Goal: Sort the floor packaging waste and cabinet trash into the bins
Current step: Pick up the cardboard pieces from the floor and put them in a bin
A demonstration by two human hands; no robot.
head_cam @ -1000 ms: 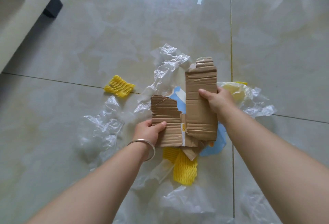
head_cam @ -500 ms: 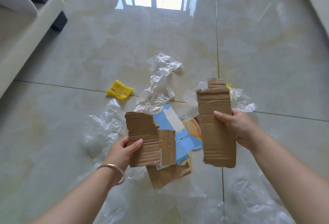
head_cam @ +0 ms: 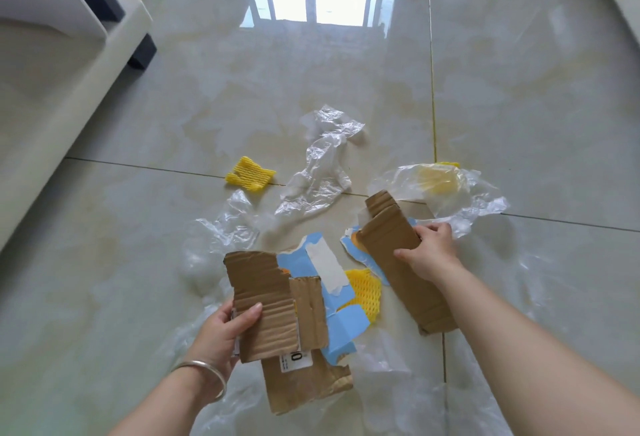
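A: What is the left hand (head_cam: pixel 221 328) doing?

B: Its fingers (head_cam: pixel 247 314) are curled round a torn cardboard piece (head_cam: pixel 263 300), thumb pressed on the front face, with a second brown flap (head_cam: pixel 309 311) beside it and a blue printed sheet (head_cam: pixel 341 323) showing from behind. A silver bangle (head_cam: pixel 204 375) sits on that wrist.

A: And the right hand (head_cam: pixel 427 255)?

B: Clenched round a long cardboard strip (head_cam: pixel 401 259), gripping its upper half; the strip tilts, its top leaning away to the left. The two held pieces are apart.

A: What lies on the floor (head_cam: pixel 519 106)?

B: Below the left hand's piece, a brown cardboard scrap with a white label (head_cam: pixel 304 383). Between the hands, a yellow foam net (head_cam: pixel 363 292). A smaller yellow foam net (head_cam: pixel 250 177) lies on a tile joint farther off, just left of a crumpled clear plastic film (head_cam: pixel 322 165). Beyond the right hand, a clear bag with something yellow inside (head_cam: pixel 436 182). More clear plastic (head_cam: pixel 221 234) spreads to the left of the hands and under the arms.

A: Anything else?

B: A pale furniture base with a dark foot (head_cam: pixel 142 54) stands at the floor's far left edge.
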